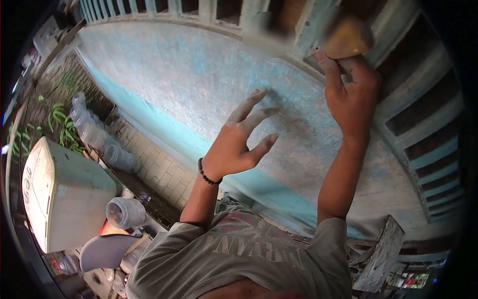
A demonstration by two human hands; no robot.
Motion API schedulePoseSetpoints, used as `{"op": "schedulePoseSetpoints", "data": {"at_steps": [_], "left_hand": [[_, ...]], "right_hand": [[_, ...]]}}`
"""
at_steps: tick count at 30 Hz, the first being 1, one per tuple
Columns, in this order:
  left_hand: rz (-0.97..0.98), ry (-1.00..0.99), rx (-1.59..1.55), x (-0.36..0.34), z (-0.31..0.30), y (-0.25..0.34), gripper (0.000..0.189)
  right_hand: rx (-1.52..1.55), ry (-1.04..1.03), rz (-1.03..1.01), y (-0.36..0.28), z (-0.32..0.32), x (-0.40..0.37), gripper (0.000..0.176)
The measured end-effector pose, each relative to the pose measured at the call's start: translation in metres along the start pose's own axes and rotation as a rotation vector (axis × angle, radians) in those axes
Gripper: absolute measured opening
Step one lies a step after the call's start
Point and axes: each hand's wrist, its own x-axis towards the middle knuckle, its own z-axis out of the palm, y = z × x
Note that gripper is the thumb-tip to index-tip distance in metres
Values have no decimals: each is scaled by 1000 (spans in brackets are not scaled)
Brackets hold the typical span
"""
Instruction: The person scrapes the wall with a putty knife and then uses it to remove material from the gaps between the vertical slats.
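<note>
My left hand, with a dark beaded bracelet at the wrist, is held before the worn blue and grey wall. Its fingers are spread, dusty at the tips, and hold nothing. Higher up at the right, my right hand has its thumb and fingers closed at the lower edge of a yellowish-brown piece. That piece is partly blurred and lies against the pale slatted frame above the wall.
On the left stand a large pale container, several clear plastic jars, a grey cap and green leaves. Paving runs along the wall's base. A worn board leans at the lower right.
</note>
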Motion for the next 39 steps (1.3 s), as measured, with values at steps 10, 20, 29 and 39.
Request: {"op": "schedulePoseSetpoints", "data": {"at_steps": [10, 20, 29, 39], "left_hand": [[-1, 34, 43, -9, -13, -3, 40], [12, -13, 41, -6, -4, 4, 34], [64, -117, -91, 3, 22, -7, 24], [-72, -639, -570, 9, 128, 14, 28]], "right_hand": [[-32, -81, -8, -11, 18, 6, 13], [195, -9, 258, -36, 0, -5, 10], [105, 554, 515, -53, -33, -172, 26], [-61, 316, 545, -118, -68, -267, 15]]}}
